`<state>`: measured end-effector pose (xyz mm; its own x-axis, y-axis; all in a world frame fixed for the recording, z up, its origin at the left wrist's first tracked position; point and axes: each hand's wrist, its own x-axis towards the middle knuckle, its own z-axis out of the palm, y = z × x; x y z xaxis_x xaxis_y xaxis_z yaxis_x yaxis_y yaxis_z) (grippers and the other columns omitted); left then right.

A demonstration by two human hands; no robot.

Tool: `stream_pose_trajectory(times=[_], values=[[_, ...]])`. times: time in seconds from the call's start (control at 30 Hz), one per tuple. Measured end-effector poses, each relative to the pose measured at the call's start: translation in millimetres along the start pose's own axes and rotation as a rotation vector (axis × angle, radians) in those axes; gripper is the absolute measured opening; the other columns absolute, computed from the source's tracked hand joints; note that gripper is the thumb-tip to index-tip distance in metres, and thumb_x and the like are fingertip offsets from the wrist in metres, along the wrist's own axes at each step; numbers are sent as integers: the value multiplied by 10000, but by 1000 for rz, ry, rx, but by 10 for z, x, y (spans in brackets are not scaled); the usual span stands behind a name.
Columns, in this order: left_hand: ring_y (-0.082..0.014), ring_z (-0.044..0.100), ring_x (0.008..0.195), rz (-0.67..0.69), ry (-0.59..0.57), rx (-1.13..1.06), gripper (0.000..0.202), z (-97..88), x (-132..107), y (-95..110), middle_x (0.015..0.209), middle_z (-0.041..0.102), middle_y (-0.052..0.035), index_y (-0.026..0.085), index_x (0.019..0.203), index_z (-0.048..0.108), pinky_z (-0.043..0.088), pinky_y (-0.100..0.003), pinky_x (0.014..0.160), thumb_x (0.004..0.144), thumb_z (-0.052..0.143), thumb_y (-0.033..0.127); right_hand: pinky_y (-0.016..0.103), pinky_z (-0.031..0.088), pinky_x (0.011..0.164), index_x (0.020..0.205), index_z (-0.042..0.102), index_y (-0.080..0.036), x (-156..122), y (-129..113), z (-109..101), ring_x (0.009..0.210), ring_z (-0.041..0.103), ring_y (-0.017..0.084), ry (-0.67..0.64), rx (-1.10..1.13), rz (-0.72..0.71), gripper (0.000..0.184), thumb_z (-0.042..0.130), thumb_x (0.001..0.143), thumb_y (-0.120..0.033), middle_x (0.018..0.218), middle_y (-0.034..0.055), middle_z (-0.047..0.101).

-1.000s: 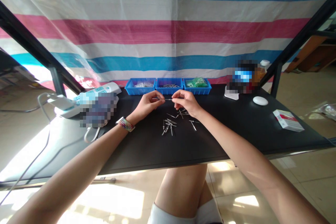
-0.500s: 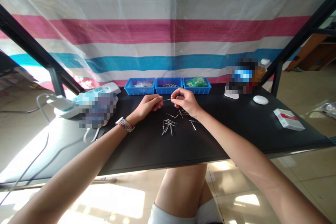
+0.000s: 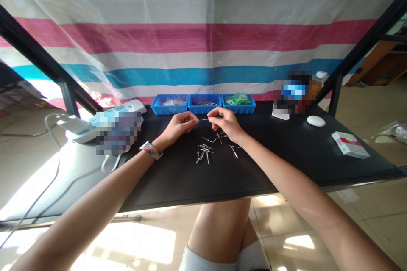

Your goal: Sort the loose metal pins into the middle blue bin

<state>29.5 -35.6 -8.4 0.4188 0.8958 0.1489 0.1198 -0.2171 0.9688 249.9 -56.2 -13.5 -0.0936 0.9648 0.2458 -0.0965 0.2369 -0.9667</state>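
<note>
A thin silvery blind rivet (image 3: 204, 119) spans the gap between my hands, lying nearly level above the black table. My left hand (image 3: 182, 125) pinches its left end between thumb and fingers. At the other end, the fingertips of my right hand (image 3: 225, 122) are closed on it. Below the hands, loose blind rivets (image 3: 204, 151) lie in a scattered group on the table. Another small cluster of rivets (image 3: 219, 136) is beneath my right hand, partly covered by it. A few more rivets (image 3: 234, 151) rest beside my right wrist.
Behind my hands stand three blue bins: clear packets in the left bin (image 3: 169, 109), rivets in the middle bin (image 3: 204, 110), green packets in the right bin (image 3: 240, 109). A power strip (image 3: 138, 106) is at left; a white mouse (image 3: 316, 121) and small box (image 3: 349, 144) are at right.
The thumb and fingers of my left hand have shifted slightly on the rivet. My right hand has moved a touch to the right. The loose rivets and bins stay put.
</note>
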Motion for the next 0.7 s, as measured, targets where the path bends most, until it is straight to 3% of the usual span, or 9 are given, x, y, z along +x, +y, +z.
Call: stream_pose_trajectory(times=[0.2, 0.7], values=[[-85, 436, 563, 24, 43, -9, 358, 19, -9, 22, 675, 539, 30, 167, 836, 670, 287, -224, 511, 787, 839, 479, 223, 511, 447, 837, 703, -182, -15, -43, -3, 510, 605, 109, -28, 45, 81, 208, 792, 722, -331, 709, -24, 649], [-88, 479, 576, 58, 39, -12, 393, 27, -5, 28, 722, 579, 31, 178, 867, 636, 351, -223, 528, 721, 893, 437, 247, 569, 499, 812, 665, -191, -42, -15, 29, 535, 628, 117, -59, 48, 99, 212, 799, 697, -309, 688, -33, 646]])
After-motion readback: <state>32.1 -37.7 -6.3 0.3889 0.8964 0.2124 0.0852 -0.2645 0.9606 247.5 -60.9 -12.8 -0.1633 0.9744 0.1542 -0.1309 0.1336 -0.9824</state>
